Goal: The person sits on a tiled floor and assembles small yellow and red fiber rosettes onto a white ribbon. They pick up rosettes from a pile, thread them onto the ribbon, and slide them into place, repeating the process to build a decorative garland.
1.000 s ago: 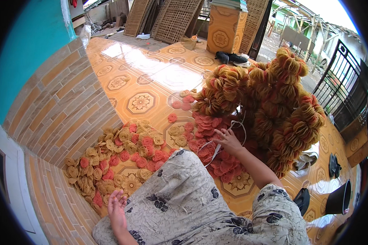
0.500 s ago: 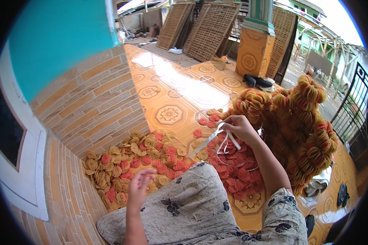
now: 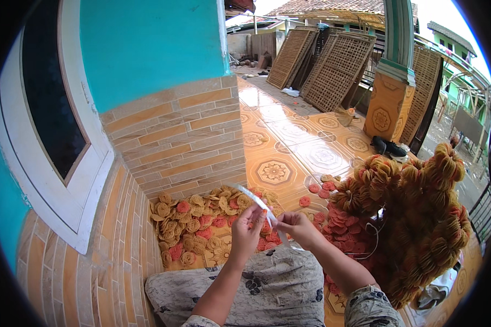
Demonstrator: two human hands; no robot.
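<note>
A thin white strip (image 3: 248, 192) is stretched between my hands above my lap. My left hand (image 3: 246, 231) pinches it, with one end sticking up to the left past my fingertips. Close beside it, my right hand (image 3: 299, 228) has thumb and fingers closed on the same strip, and another end hangs below. Beyond my left hand lies a spread of tan rosette-shaped pieces (image 3: 171, 229) mixed with red ones (image 3: 206, 232). A heap of red rosette pieces (image 3: 341, 226) sits to the right of my right hand, with a loose white loop (image 3: 375, 240) beside it.
Large bundles of tan and reddish rosettes (image 3: 431, 245) stand piled at the right. A brick-patterned wall (image 3: 185, 141) closes off the left side. Farther off are a tiled pillar (image 3: 386, 111), a dark object (image 3: 386, 145) on the floor, and leaning woven panels (image 3: 338, 68).
My hands have come together over my lap; the left has joined the right on the white strip. The right hand moved away from the red heap. The view has swung left.
</note>
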